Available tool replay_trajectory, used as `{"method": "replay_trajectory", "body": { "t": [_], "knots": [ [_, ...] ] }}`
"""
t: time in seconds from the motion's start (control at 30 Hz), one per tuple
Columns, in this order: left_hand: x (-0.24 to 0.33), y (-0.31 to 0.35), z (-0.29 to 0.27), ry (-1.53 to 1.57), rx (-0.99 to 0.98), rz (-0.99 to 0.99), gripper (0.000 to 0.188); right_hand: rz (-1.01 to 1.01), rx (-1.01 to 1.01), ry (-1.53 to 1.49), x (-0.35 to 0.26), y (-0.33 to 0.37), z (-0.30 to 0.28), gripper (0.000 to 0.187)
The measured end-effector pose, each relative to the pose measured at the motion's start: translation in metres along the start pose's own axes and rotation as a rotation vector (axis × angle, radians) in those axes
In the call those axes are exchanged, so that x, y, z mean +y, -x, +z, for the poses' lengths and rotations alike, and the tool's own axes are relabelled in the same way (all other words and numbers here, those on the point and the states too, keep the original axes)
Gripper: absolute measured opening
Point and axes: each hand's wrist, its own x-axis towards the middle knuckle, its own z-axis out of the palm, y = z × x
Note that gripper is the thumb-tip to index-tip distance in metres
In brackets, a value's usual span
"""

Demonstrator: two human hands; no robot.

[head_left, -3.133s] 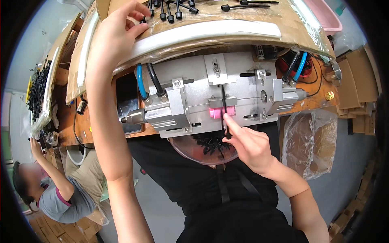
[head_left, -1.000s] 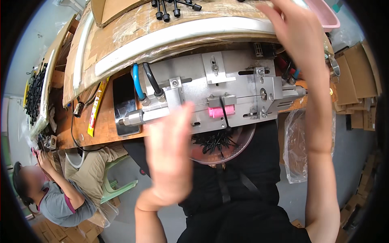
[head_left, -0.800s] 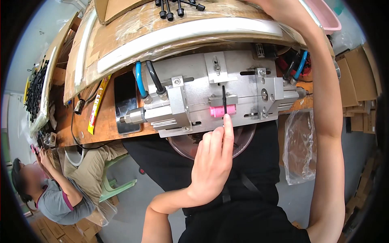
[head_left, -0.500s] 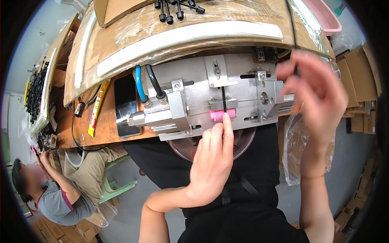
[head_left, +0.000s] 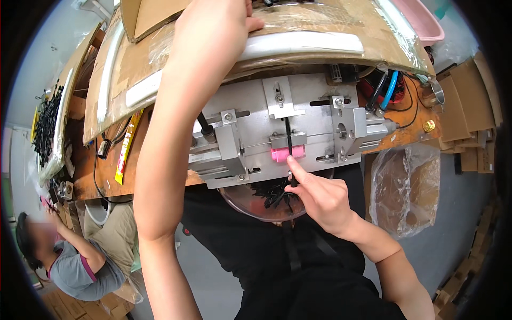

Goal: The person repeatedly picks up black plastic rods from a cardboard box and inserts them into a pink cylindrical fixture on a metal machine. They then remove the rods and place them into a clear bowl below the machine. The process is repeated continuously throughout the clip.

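A metal fixture (head_left: 314,112) lies before me, with a thin black rod (head_left: 289,130) across its middle. The rod's near end rests over a bright pink block (head_left: 280,155). My right hand (head_left: 328,202) has its index fingertip at that end, while its thumb and curled fingers pinch another short black rod (head_left: 293,181). My left hand (head_left: 213,32) reaches far forward over the cardboard, beside black capped rods (head_left: 269,2). Its fingertips are mostly cut off by the upper edge, so its grip is hidden.
Under the fixture's near edge, a clear bowl (head_left: 240,205) holds several black rods. Metal cylinders (head_left: 373,133) with hoses flank the fixture. Cardboard (head_left: 298,64) with white foam strips covers the far bench. A person (head_left: 80,261) works at the left.
My left hand has left the pink block and reached forward to the rods on the cardboard. My right hand has come from the right side to the pink block.
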Motion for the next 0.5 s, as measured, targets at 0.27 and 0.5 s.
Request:
{"method": "replay_trajectory", "body": {
  "t": [0.27, 0.5],
  "knots": [
    [-0.03, 0.021, -0.02, 0.133, -0.076, 0.25, 0.019, -0.206, 0.189, 0.368, 0.028, -0.122, -0.088, 0.02],
    [0.003, -0.026, -0.06, 0.411, -0.167, -0.431, 0.023, 0.045, -0.023, 0.515, 0.084, -0.243, -0.107, 0.02]
  ]
}}
